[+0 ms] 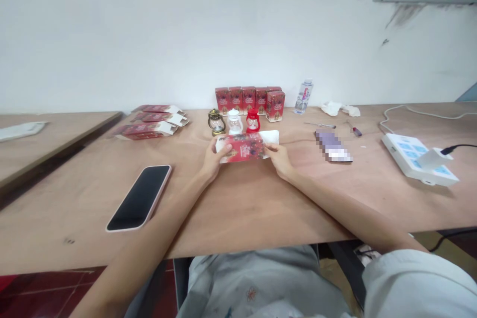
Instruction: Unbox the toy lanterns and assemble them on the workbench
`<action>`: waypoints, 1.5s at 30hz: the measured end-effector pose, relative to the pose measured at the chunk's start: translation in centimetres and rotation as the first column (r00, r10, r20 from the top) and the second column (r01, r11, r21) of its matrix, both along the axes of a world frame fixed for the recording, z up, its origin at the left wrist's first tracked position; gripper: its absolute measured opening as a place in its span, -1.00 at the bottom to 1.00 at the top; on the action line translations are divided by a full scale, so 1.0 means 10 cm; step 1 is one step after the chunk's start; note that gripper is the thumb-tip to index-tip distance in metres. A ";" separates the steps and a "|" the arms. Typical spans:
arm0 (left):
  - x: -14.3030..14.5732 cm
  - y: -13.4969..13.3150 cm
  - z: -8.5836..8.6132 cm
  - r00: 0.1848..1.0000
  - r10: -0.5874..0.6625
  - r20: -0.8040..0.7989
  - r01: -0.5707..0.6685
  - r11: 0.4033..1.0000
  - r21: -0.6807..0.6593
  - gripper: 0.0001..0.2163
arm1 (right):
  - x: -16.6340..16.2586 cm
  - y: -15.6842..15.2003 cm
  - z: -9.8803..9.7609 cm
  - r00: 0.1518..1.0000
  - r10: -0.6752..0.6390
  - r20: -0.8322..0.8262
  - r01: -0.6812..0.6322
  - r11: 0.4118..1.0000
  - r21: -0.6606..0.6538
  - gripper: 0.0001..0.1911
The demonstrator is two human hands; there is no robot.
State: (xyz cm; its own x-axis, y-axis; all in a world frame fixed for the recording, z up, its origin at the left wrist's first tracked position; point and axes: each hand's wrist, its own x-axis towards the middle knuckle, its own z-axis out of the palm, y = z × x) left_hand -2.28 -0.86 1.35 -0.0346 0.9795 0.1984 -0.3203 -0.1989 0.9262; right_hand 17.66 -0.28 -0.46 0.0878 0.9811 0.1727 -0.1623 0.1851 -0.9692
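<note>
A flat, unfolded red carton point(244, 147) with white flaps lies on the wooden table point(238, 208) in front of me. My left hand point(214, 157) grips its left end with the fingers curled on it. My right hand point(278, 157) pinches its right end. Just behind the carton stand three small toy lanterns: a dark gold one point(216, 122), a white one point(234, 121) and a red one point(252, 120).
Several assembled red boxes point(249, 99) line the wall, with a water bottle point(303, 96) to their right. Flat cartons point(154, 122) are stacked at back left. A phone point(140, 198) lies face up at left. A white power strip point(417, 159) and screwdriver point(354, 129) lie at right.
</note>
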 end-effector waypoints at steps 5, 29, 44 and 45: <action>0.01 -0.04 0.07 0.998 -0.029 -0.052 0.031 0.999 0.033 -0.40 | 0.01 0.04 0.03 0.998 0.051 -0.042 -0.053 0.998 -0.046 -0.79; -0.33 0.01 0.46 0.824 0.145 0.548 -0.138 0.989 -0.054 -0.85 | 0.60 1.04 0.51 0.688 -0.466 0.556 0.230 0.867 0.442 -0.94; -0.17 -0.32 0.47 0.247 0.912 -0.329 -0.158 0.372 0.915 -0.35 | 0.00 -0.19 0.84 0.783 -0.471 0.406 -0.029 0.624 0.781 -0.84; -0.14 -0.33 0.43 0.191 0.924 -0.330 -0.116 0.355 0.928 -0.38 | -0.03 -0.30 0.79 0.784 -0.447 0.430 -0.065 0.630 0.774 -0.82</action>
State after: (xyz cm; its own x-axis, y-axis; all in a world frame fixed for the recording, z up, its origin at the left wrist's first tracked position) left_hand -3.67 -4.16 5.69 0.0735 0.2884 0.9547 0.8645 -0.4956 0.0832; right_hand 17.36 -3.30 7.46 -0.1016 0.4693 0.8772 0.4587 0.8045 -0.3773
